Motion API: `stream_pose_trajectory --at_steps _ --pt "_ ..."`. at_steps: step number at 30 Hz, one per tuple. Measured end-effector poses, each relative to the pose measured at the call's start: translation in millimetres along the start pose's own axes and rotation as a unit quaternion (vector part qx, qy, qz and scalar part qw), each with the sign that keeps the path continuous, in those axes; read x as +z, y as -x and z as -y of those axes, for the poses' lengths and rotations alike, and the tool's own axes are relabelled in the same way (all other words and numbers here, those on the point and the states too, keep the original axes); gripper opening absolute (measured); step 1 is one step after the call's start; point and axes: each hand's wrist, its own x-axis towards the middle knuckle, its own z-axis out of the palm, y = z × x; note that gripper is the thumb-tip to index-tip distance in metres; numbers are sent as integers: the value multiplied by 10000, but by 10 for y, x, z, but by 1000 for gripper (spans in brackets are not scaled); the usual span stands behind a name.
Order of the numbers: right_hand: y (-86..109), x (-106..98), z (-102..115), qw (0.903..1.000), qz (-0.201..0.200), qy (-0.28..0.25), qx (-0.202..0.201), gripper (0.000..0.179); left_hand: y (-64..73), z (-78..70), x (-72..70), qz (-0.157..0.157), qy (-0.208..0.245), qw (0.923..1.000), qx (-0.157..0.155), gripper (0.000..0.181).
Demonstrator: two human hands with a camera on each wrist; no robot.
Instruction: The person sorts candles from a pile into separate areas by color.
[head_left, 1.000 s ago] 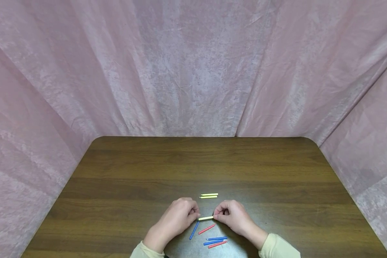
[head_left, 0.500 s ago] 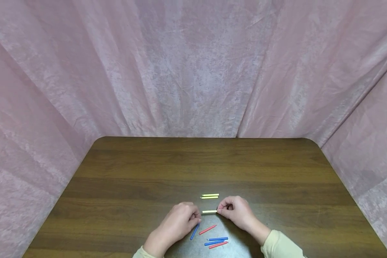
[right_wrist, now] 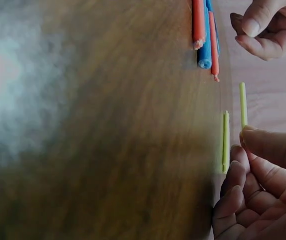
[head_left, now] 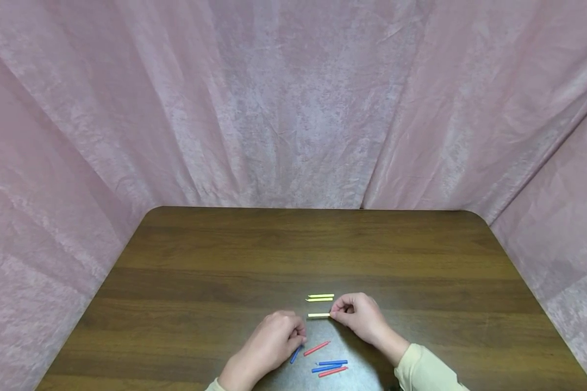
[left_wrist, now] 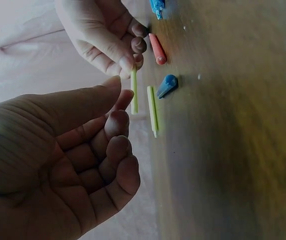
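My right hand pinches a thin yellow candle by its right end, between thumb and fingertips. The candle lies level and points left, raised off the table in the right wrist view. Just beyond it, two more yellow candles lie side by side on the table. My left hand holds nothing; its fingers are loosely bent, with thumb and index tips a little apart in the left wrist view. Below its fingertips lies a blue candle, partly hidden by the hand. A red candle lies to the right of that.
Nearer the front, two blue candles and another red candle lie close together on the brown wooden table. Pink curtains hang behind the table and along both sides.
The left hand has let go of the yellow candle and drawn slightly down from it. My right hand has carried the candle away from me, closer to the two yellow ones.
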Motion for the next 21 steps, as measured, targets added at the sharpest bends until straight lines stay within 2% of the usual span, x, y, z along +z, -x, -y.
stream_pose_trajectory --at_steps 21 --pt "-149 -46 9 9993 -241 282 -4 11 43 -49 53 101 -267 9995 123 17"
